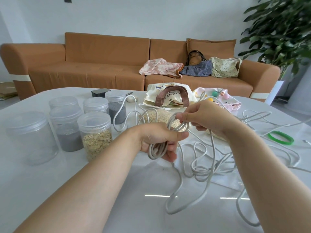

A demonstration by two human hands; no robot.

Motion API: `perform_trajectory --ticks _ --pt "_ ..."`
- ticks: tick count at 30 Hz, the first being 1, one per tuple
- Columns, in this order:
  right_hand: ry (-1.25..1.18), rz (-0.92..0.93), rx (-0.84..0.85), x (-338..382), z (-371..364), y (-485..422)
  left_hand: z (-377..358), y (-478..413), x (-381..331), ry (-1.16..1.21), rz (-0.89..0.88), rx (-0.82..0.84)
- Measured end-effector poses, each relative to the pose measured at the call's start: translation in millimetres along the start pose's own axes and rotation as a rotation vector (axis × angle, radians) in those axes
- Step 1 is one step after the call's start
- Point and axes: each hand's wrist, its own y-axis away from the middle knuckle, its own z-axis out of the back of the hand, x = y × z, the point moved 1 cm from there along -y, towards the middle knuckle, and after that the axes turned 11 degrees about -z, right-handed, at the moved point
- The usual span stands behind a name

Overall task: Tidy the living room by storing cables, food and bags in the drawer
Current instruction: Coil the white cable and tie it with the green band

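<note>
White cable (157,150) sprawls in loose loops over the table (42,190) before us. Our left hand (156,137) curls round a gathered coil of it above the tabletop, thumb pointing right. Our right hand (203,116), just above, pinches the coil's top loops between thumb and fingers.

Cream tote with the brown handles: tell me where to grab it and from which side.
Grip the brown handles of the cream tote, both straps together at the top of their loop, coming down from above. The bag lies flat on the table and the straps arch over it, likely the only part fingers can hook under.
</note>
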Motion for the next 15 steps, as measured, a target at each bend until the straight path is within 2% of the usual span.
perform_trajectory --ticks 3,8,11,13,15 --pt "-0.152 -0.005 0.108 -0.9 -1.3 -0.4 1.7 2.5 -2.6 -0.021 -0.010 0.060" --pt "-0.523 -0.043 0.458 -9.8 5.6 -2.7 9.6 4.0 -2.3 0.147 -0.038 0.170" --pt "-0.619 -0.019 0.626 -16.7 5.1 -6.5 12.3 5.8 -1.6 0.196 -0.080 0.273" --pt "-0.614 -0.004 0.669 -19.0 4.2 -7.3 11.1 5.1 -0.9 0.173 -0.079 0.295" --pt "-0.593 0.000 0.642 -19.0 4.9 -7.4 9.2 2.5 0.6 0.129 -0.050 0.281"
